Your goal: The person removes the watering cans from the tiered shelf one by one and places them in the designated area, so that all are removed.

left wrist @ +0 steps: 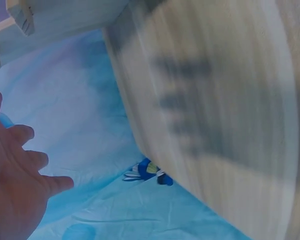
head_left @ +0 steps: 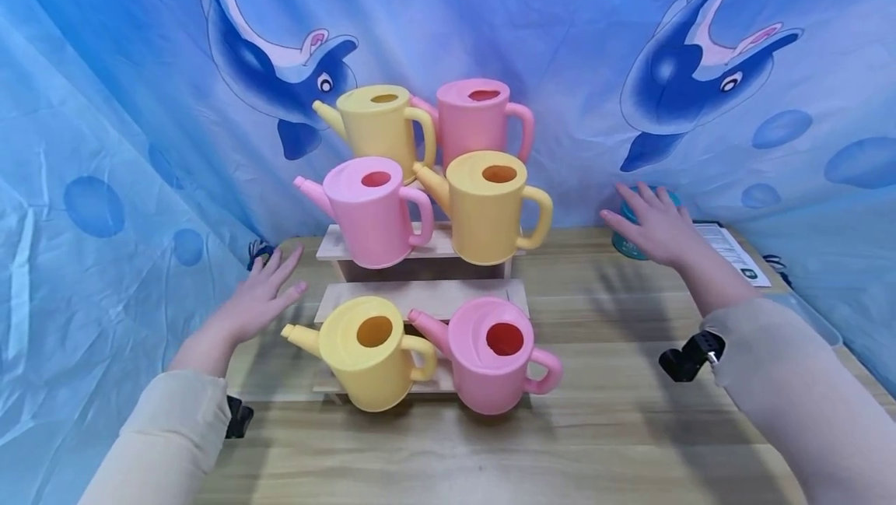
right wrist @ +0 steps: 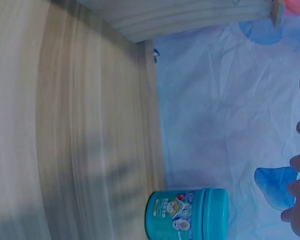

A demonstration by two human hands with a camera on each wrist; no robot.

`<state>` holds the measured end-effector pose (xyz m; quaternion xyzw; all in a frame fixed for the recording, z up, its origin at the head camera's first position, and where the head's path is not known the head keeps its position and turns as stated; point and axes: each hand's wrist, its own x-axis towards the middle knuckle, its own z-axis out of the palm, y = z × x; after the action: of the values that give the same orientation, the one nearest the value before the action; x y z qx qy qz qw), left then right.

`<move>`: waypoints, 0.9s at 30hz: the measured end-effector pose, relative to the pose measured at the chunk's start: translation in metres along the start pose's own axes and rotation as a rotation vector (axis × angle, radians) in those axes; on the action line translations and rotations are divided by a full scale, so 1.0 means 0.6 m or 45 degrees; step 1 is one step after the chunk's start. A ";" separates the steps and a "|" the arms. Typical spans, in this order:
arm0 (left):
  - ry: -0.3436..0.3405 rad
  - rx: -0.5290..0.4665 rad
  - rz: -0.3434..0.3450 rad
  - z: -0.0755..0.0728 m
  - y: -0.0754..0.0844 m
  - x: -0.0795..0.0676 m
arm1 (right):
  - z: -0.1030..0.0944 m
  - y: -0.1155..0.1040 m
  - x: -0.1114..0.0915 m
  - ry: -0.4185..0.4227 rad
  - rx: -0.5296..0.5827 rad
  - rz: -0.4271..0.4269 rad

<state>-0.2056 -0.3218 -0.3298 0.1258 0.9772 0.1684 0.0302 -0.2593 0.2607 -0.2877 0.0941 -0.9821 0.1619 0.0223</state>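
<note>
Several toy watering cans stand in pairs on a stepped wooden rack (head_left: 420, 299). At the top are a yellow can (head_left: 381, 131) and a pink can (head_left: 472, 128). The middle pair is a pink can (head_left: 371, 217) and an orange-yellow can (head_left: 486, 213). Lowest are a yellow can (head_left: 367, 365) and a pink can (head_left: 490, 365). All spouts point left, handles right. My left hand (head_left: 255, 299), fingers spread, is held left of the rack with nothing in it. My right hand (head_left: 658, 225) is spread out to the right, overlapping a teal canister (head_left: 628, 247) in the head view.
The wooden table (head_left: 581, 443) carries the rack and, at the back right, a printed sheet (head_left: 731, 252). Blue dolphin-printed curtains (head_left: 546, 15) hang behind and beside it. In the right wrist view, the lidded teal canister (right wrist: 185, 215) stands at the table's back edge.
</note>
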 end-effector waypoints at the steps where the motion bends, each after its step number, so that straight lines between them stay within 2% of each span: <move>1: -0.001 -0.028 -0.001 0.003 0.000 -0.002 | -0.001 -0.003 0.002 0.013 0.013 -0.014; 6: 0.008 -0.154 0.012 0.022 -0.005 -0.010 | -0.008 -0.016 0.010 0.065 0.150 -0.084; 10: 0.042 -0.228 0.039 0.039 -0.012 -0.018 | -0.014 -0.026 0.014 0.055 0.300 -0.108; 21: 0.066 -0.317 -0.013 0.071 -0.021 -0.037 | -0.041 -0.073 0.034 0.012 0.515 -0.048; 27: 0.053 -0.412 -0.013 0.082 -0.026 -0.047 | -0.054 -0.098 0.044 0.127 0.694 -0.063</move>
<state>-0.1771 -0.3276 -0.3809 0.1109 0.9384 0.3259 0.0308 -0.2735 0.2120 -0.2367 0.1126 -0.8973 0.4240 0.0486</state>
